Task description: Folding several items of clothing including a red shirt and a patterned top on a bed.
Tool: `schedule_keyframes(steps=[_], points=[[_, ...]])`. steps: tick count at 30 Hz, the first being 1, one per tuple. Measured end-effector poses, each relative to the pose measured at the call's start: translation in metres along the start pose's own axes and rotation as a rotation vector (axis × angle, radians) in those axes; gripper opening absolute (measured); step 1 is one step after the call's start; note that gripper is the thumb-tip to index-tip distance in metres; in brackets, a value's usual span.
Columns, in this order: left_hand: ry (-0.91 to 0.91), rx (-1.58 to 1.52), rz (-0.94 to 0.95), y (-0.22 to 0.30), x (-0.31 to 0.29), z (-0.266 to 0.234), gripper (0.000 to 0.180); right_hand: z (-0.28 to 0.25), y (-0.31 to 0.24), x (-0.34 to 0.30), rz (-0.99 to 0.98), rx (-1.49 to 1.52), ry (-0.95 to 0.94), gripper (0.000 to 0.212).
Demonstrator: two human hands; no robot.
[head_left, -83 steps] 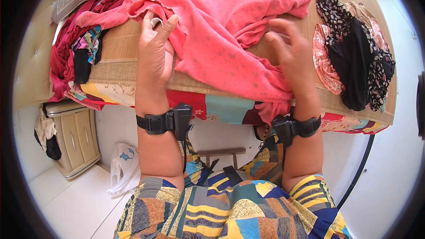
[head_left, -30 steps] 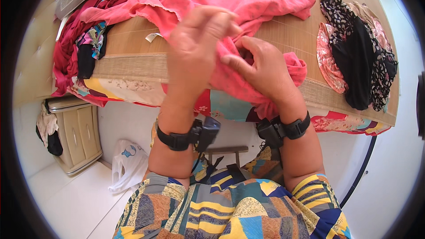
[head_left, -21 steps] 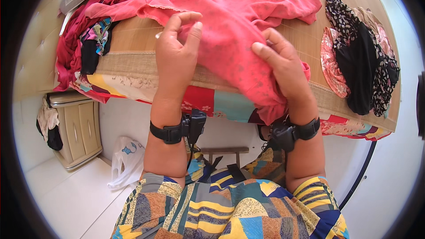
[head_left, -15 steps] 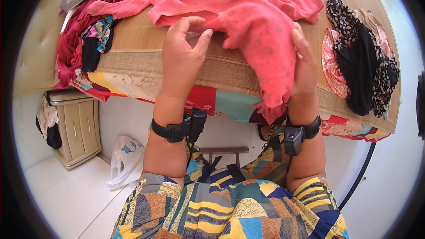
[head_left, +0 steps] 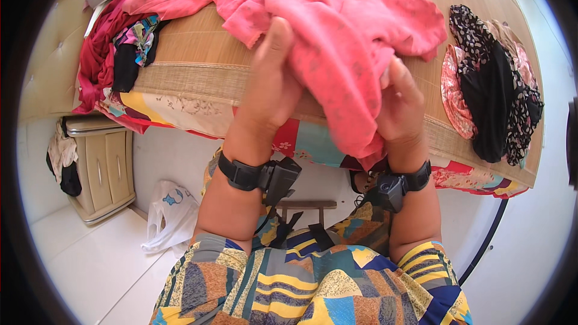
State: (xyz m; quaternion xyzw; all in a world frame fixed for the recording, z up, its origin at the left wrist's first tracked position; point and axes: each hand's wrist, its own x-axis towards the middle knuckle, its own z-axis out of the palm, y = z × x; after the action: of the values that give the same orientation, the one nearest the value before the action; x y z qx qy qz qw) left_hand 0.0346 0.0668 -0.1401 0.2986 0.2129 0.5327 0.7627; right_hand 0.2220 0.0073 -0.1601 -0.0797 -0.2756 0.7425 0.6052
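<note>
A pink garment (head_left: 349, 54) with a faint dark print lies bunched over the near side of the mat-covered bed, and one fold of it hangs past the edge. A long narrow part stretches off to the left. My left hand (head_left: 274, 78) is at this fold's left side, thumb up against the cloth, its other fingers hidden under it. On the fold's right side, my right hand (head_left: 402, 99) pinches the cloth between thumb and bent fingers. Both wrists carry black straps with small dark devices.
Dark red cloth (head_left: 96, 78) and a black piece with a colourful print (head_left: 129, 57) lie at left. Black, floral and peach clothes (head_left: 494, 84) are heaped at right. A beige cabinet (head_left: 99, 162) and a white plastic bag (head_left: 171, 216) stand below left.
My left hand has moved right and up from the garment's opening onto the hanging fold. The fold has shifted left and up, and my right hand's fingers have curled in on it.
</note>
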Motion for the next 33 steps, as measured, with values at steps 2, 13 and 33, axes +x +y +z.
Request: schedule_keyframes(steps=[2, 13, 33], points=[[-0.144, -0.45, -0.159, 0.013, 0.001, -0.006, 0.067, 0.016, -0.001, 0.003, 0.06, -0.242, 0.152, 0.029], [-0.164, -0.606, -0.277, 0.019, 0.0, -0.023, 0.042, 0.034, 0.019, 0.016, 0.162, -0.096, 0.466, 0.045], [-0.121, -0.588, -0.049, 0.043, 0.003, -0.04, 0.043, -0.021, -0.098, -0.013, -0.392, 0.113, 0.154, 0.035]])
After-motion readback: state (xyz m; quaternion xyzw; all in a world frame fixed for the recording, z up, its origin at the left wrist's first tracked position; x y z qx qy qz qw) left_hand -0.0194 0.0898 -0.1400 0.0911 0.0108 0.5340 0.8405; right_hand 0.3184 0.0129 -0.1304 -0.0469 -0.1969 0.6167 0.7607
